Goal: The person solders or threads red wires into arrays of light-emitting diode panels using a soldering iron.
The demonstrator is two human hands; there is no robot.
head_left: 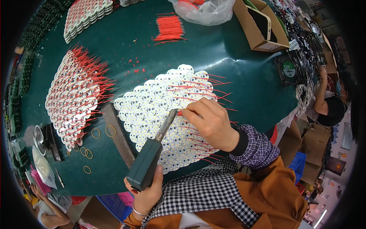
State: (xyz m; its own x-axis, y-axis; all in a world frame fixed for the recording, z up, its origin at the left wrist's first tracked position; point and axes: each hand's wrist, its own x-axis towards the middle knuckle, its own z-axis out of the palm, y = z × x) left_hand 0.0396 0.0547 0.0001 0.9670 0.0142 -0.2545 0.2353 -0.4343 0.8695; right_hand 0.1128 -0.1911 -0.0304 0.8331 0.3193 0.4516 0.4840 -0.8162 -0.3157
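Observation:
My left hand (146, 191) grips the dark green handle of a soldering iron (150, 156), whose metal tip reaches up to a sheet of round white LED boards (152, 103) on the green table (213, 49). My right hand (209, 122) pinches a short red wire (180, 113) right at the iron's tip, resting on the boards. Many boards on the right side of the sheet carry red wires.
A second batch of wired boards (74, 95) lies to the left, a bundle of red wires (169, 28) at the back, stacked boards (85, 15) far left. Rubber bands (96, 133), a cardboard box (259, 26), a black fan (290, 68) and another person (329, 103) at right.

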